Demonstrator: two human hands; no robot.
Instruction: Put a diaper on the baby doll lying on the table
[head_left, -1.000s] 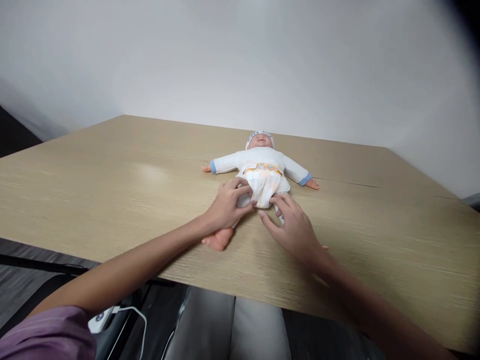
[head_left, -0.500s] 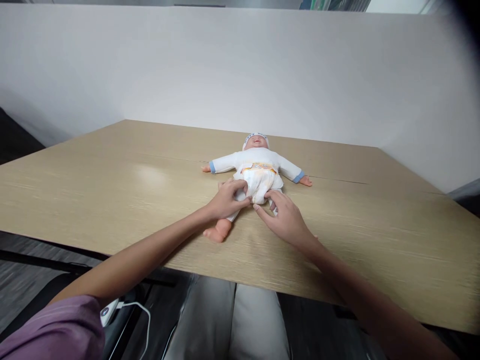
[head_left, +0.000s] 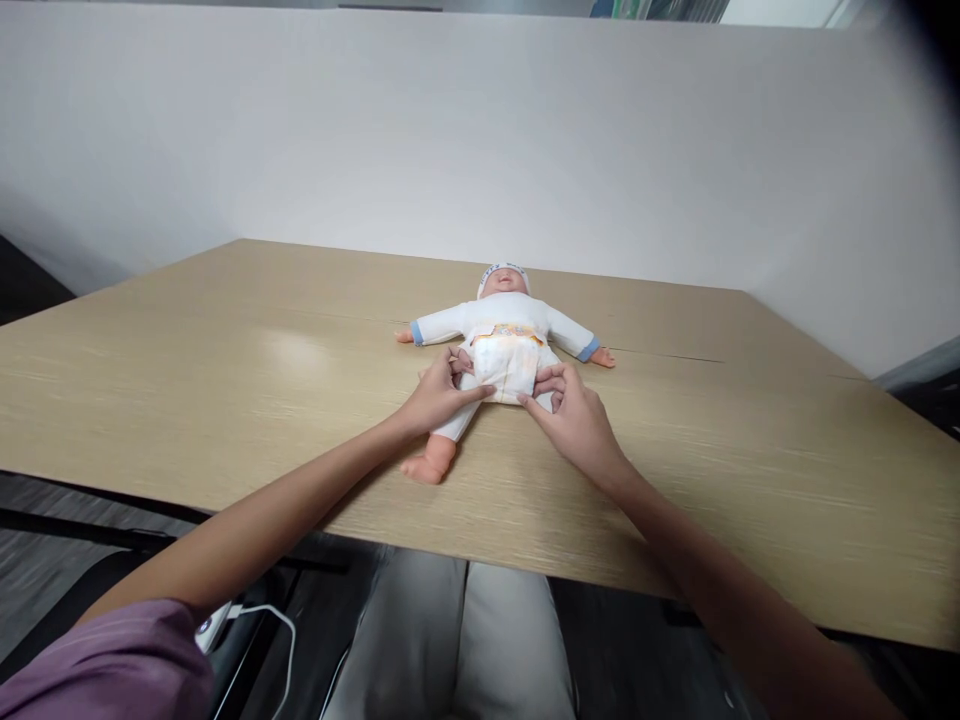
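A baby doll (head_left: 506,308) in a white top with blue cuffs and a printed cap lies on its back, head away from me, arms spread. Over its lower belly and hips sits a white diaper (head_left: 504,362) with an orange printed waistband. My left hand (head_left: 444,392) has its fingers closed at the diaper's left edge, thumb along the lower border. At the opposite edge my right hand (head_left: 571,412) pinches the diaper between thumb and fingers. One bare foot (head_left: 431,460) shows below my left hand; the doll's other foot is hidden behind my right hand and arm.
The doll rests on a wide wooden table (head_left: 300,420) with a pale partition (head_left: 480,140) behind it. Below the front edge are my legs (head_left: 457,640) in grey trousers. A white device with a cable (head_left: 289,640) lies at lower left.
The diaper's front, bunched between my hands before, is now spread wider and flatter. My hands have moved apart along its edges. The view has shifted slightly.
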